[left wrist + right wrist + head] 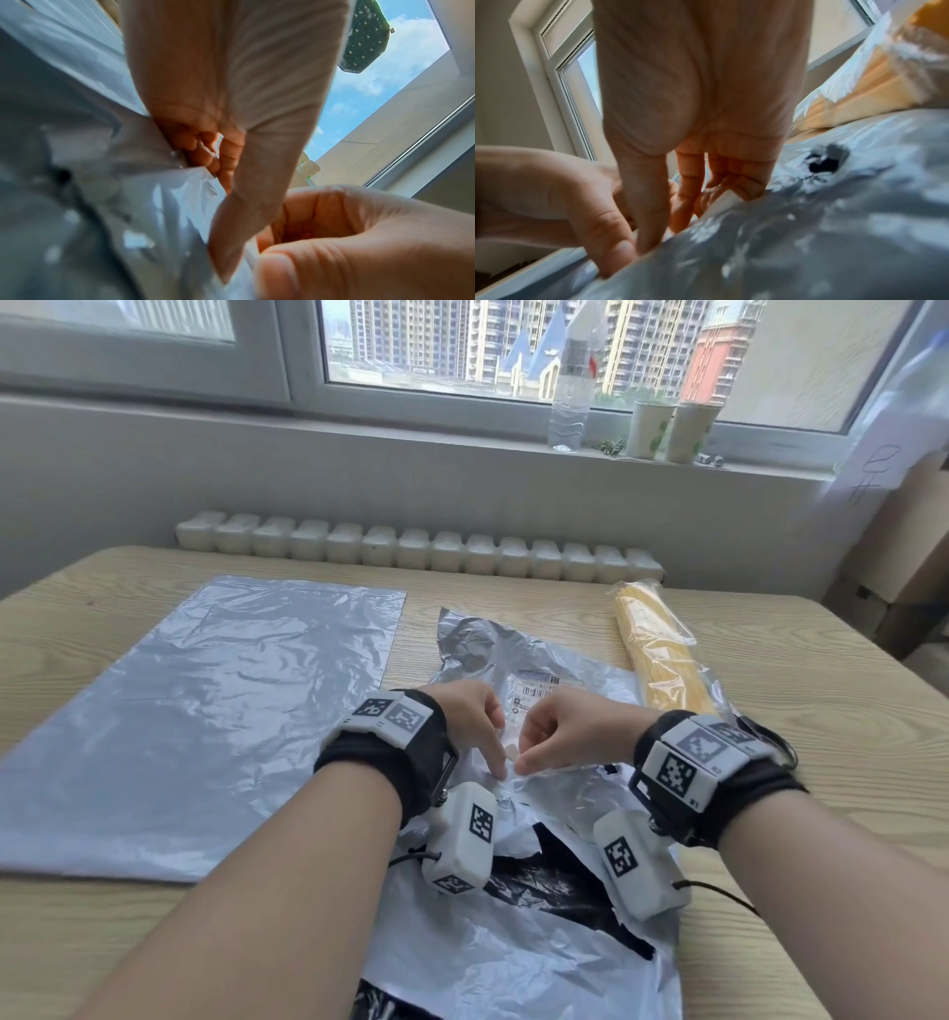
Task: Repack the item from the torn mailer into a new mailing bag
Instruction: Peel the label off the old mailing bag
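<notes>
The torn grey mailer (539,932) lies crumpled on the table in front of me, with its black lining showing through ragged tears. Both hands meet over its middle, near the white shipping label (536,693). My left hand (493,752) and right hand (529,757) each pinch a fold of the mailer's film with curled fingers, thumbs almost touching. The right wrist view shows the film (808,233) bunched under both thumbs and a small hole (824,160) in it. A long yellow item in clear wrap (662,654) lies on the table to the right. The new grey mailing bag (205,711) lies flat at left.
The wooden table (821,737) has bare surface at right and along the front left. Behind it runs a white radiator (411,546). On the window sill stand a clear water bottle (572,387) and two paper cups (667,428). Cardboard boxes (904,567) stand at far right.
</notes>
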Available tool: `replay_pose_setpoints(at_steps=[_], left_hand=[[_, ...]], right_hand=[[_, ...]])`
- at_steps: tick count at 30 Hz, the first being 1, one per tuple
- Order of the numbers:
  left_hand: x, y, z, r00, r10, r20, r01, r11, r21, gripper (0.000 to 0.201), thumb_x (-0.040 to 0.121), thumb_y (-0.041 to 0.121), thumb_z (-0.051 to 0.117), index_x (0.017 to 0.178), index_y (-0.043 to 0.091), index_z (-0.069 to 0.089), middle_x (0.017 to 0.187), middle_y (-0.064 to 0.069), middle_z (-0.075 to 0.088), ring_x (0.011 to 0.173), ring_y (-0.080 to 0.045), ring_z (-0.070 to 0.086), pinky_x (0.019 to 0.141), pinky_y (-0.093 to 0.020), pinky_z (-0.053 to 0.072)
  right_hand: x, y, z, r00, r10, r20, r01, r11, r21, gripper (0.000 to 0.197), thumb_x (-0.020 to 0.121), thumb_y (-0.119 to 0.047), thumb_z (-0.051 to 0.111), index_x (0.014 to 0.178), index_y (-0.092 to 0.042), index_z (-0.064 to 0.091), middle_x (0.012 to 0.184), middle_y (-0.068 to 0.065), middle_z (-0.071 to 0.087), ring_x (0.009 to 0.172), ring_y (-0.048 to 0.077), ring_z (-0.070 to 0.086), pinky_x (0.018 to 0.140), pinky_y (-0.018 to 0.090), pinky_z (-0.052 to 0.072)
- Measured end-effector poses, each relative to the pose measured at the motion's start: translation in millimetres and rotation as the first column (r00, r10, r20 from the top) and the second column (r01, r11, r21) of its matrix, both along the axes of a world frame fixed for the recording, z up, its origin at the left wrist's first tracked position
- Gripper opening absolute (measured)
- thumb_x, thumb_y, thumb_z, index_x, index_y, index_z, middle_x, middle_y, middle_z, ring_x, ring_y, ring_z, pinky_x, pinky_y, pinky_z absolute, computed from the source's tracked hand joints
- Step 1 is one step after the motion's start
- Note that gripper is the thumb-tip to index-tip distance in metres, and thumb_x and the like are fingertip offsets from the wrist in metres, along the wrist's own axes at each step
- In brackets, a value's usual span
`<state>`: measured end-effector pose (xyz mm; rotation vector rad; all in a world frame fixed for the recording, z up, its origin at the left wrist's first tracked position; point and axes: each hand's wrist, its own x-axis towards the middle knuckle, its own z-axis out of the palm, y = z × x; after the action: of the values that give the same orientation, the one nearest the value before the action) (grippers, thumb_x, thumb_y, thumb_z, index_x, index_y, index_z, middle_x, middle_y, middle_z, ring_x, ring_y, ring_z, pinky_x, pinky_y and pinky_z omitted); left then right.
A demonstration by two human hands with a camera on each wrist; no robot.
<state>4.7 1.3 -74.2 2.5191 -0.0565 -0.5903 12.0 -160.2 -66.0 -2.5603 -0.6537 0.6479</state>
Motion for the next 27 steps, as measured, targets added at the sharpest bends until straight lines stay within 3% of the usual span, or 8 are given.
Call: replay_pose_setpoints(at_steps=[5,11,14,17,22,27], left_hand=[[0.0,-0.3,-2.6,1.0,-0.003,0.005,0.003,1.0,0.005,0.046,0.061,0.029,0.089,0.091,0.022,0.056,0.088,0.005,0.057,0.078,-0.013,0.053,0.078,-0.03,0.049],[-0.7,-0.1,-0.9,1.0,-0.003,0.002,0.003,1.0,0.011,0.048,0.064,0.026,0.088,0.099,0.02,0.057,0.094,0.004,0.058,0.082,-0.015,0.053,0.081,-0.032,0.05],[-0.9,0.0,-0.9,1.0,-0.01,-0.004,0.01,1.0,0.006,0.046,0.064,0.025,0.088,0.097,0.02,0.055,0.088,0.004,0.055,0.078,-0.014,0.051,0.074,-0.029,0.046],[-1.3,0.5,-0.8,1.0,-0.005,-0.001,0.005,1.0,0.005,0.045,0.065,0.024,0.087,0.096,0.021,0.055,0.089,0.004,0.055,0.079,-0.015,0.051,0.074,-0.028,0.045],[-0.7,-0.2,-1.3,1.0,-0.009,0.001,0.009,1.0,0.012,0.044,0.065,0.023,0.087,0.096,0.021,0.055,0.094,0.002,0.057,0.082,-0.016,0.052,0.076,-0.028,0.045],[0.9,0.7,-3.1,1.0,-0.007,0.003,0.007,1.0,0.016,0.045,0.064,0.024,0.087,0.096,0.022,0.056,0.094,0.002,0.058,0.081,-0.016,0.053,0.077,-0.029,0.046]], right_hand=[[0.5,2.4,-1.7,0.999,-0.02,0.029,0.02,1.0,-0.015,0.011,0.078,-0.025,0.076,0.072,-0.023,0.068,0.059,-0.012,0.059,0.054,0.0,0.052,0.053,0.015,0.04],[2.9,1.9,-4.7,0.998,-0.054,0.03,0.054,0.998,0.013,0.009,0.083,-0.017,0.068,0.074,-0.017,0.068,0.068,-0.005,0.064,0.062,0.007,0.057,0.068,0.026,0.052],[4.5,0.5,-4.8,0.996,-0.083,0.013,0.083,0.996,0.028,0.01,0.085,-0.011,0.062,0.077,-0.01,0.067,0.067,-0.001,0.063,0.058,0.009,0.057,0.061,0.024,0.05],[4.4,-2.4,-4.2,0.998,-0.054,-0.035,0.056,0.997,0.044,0.015,0.084,-0.019,0.068,0.084,-0.004,0.069,0.069,0.002,0.064,0.061,0.012,0.057,0.059,0.023,0.049],[2.7,-3.5,-2.8,0.999,-0.035,-0.015,0.036,0.999,0.023,0.008,0.081,-0.023,0.075,0.077,-0.017,0.07,0.064,-0.008,0.062,0.054,0.002,0.053,0.05,0.014,0.042],[3.8,-3.0,-3.9,0.998,-0.055,-0.002,0.055,0.998,0.0,0.009,0.082,-0.023,0.072,0.075,-0.021,0.069,0.068,-0.004,0.064,0.058,0.006,0.055,0.055,0.019,0.046]])
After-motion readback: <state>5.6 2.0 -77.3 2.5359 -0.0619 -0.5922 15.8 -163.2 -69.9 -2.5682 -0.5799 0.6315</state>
